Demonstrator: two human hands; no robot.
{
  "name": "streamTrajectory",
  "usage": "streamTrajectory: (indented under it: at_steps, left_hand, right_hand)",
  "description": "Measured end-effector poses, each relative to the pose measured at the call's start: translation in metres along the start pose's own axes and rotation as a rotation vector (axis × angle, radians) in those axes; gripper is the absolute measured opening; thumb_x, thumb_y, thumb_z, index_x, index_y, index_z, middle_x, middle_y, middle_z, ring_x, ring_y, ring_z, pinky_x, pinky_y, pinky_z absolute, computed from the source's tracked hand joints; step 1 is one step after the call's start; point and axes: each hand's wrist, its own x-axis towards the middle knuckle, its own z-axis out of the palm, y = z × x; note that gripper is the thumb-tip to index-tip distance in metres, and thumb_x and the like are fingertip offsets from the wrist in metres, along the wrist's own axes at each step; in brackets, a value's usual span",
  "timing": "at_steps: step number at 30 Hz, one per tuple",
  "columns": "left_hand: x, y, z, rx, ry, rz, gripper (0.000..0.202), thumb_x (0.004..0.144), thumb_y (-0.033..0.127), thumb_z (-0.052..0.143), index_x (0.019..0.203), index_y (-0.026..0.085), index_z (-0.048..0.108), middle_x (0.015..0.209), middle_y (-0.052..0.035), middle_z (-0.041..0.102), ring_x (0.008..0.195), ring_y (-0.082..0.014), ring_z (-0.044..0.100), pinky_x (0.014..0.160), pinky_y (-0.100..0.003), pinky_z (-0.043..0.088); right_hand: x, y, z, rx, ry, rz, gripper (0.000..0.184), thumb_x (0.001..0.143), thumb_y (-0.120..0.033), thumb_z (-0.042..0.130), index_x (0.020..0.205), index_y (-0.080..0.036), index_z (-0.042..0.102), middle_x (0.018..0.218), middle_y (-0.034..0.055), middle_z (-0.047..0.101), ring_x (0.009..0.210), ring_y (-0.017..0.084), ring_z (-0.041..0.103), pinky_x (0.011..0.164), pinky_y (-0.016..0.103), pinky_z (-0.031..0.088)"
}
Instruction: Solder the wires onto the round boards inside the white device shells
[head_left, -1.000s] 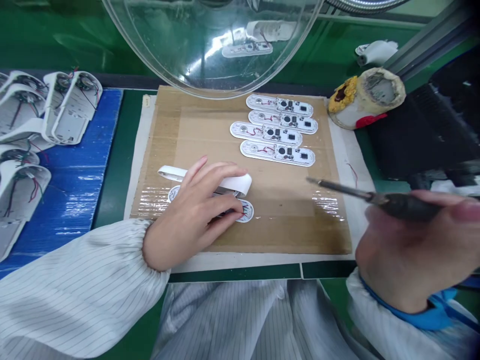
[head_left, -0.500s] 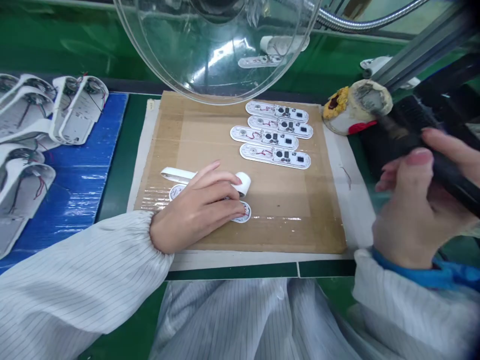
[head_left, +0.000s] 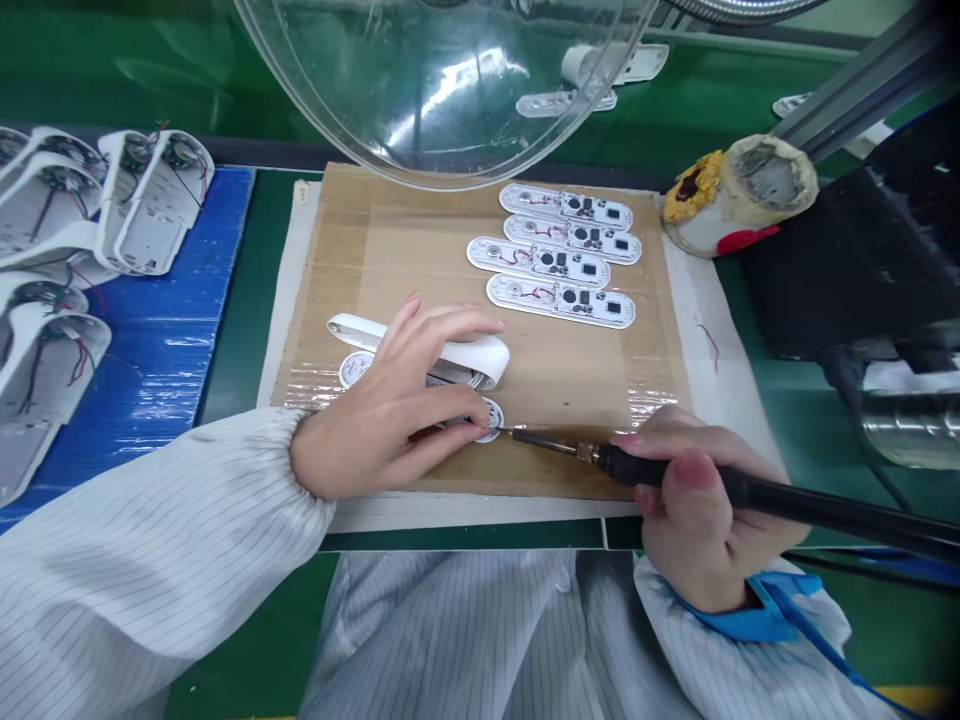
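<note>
My right hand (head_left: 705, 500) is wrapped round the black handle of a soldering iron (head_left: 555, 442). The iron's tip meets the round end of a small white circuit-board panel (head_left: 493, 415), right beside my left fingertips. Thumb and forefinger of my left hand (head_left: 397, 410) are pinched together over that panel; what they hold is hidden. Under the raised fingers of the same hand lies a curved white plastic housing (head_left: 480, 360). Another white rounded end (head_left: 352, 369) shows left of the hand, the rest covered.
Several white panels with circuit boards (head_left: 561, 300) lie in a stack-like row on the cardboard (head_left: 570, 370). White housings with wires (head_left: 161, 205) rest on blue sheeting at left. A clear round shield (head_left: 450, 150) hangs overhead. A jar with yellow sponge (head_left: 694, 190) stands back right.
My right hand has brought the soldering iron from the jar at right down to the panel by my left fingers. My left hand's upper fingers have lifted slightly, showing more of the housing.
</note>
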Motion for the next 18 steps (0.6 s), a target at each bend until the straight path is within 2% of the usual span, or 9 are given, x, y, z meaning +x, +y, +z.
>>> streamTrajectory:
  at_steps: [3,8,13,18]
  left_hand:
    - [0.0001,-0.0009,-0.0018,-0.020,-0.019,-0.001,0.010,0.093,0.020,0.058,0.090,0.023,0.068,0.149,-0.0085,0.042,0.145,-0.0254,0.032,0.123,-0.057,0.008]
    - [-0.0002,-0.0018,-0.0016,0.014,-0.040,0.009,0.012,0.093,0.019,0.055,0.088,0.021,0.066,0.148,-0.0099,0.044,0.146,-0.0241,0.032,0.123,-0.055,0.012]
    - [0.0001,-0.0001,-0.0013,0.010,-0.050,-0.010,0.013,0.094,0.018,0.054,0.088,0.020,0.066,0.147,-0.0101,0.044,0.145,-0.0217,0.031,0.123,-0.051,0.013]
    - [0.0023,0.0025,-0.0023,-0.003,-0.075,-0.026,0.014,0.094,0.017,0.054,0.087,0.019,0.066,0.146,-0.0106,0.045,0.143,-0.0228,0.033,0.122,-0.050,0.016]
  right_hand:
    - [-0.0016,0.0015,-0.0005,0.003,-0.011,-0.014,0.017,0.087,-0.024,0.059,0.081,-0.027,0.075,0.055,-0.0034,0.058,0.037,0.013,0.043,0.035,0.032,0.029]
    - [-0.0042,0.0020,-0.0023,0.007,-0.092,-0.013,0.017,0.085,-0.017,0.060,0.088,-0.025,0.075,0.063,-0.0027,0.062,0.042,0.012,0.048,0.036,0.031,0.034]
    - [-0.0049,0.0016,-0.0020,0.006,-0.094,-0.025,0.016,0.086,-0.017,0.060,0.086,-0.022,0.075,0.060,-0.0035,0.059,0.042,0.010,0.047,0.037,0.029,0.034]
    - [-0.0065,0.0032,-0.0034,-0.004,-0.134,-0.046,0.015,0.089,-0.018,0.059,0.090,-0.020,0.074,0.065,-0.0011,0.062,0.048,0.011,0.052,0.042,0.030,0.039]
